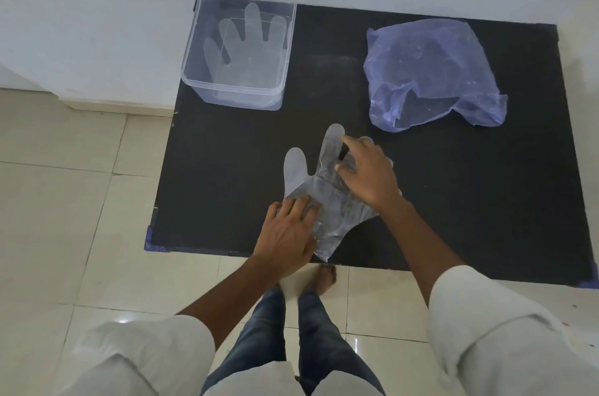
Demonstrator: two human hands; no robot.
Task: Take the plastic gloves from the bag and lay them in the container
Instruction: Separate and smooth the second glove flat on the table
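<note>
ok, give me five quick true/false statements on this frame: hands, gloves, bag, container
1. A glove already lies in the container. True.
2. Both hands rest on a glove lying on the black mat. True: the left hand is on its cuff end, the right hand on its fingers.
3. The bag is left of the container. False: it lies to the right, apart from it.
4. The container has a lid on. False: it is open on top.
5. The right hand is inside the bag. False: it is on the glove, clear of the bag.
</note>
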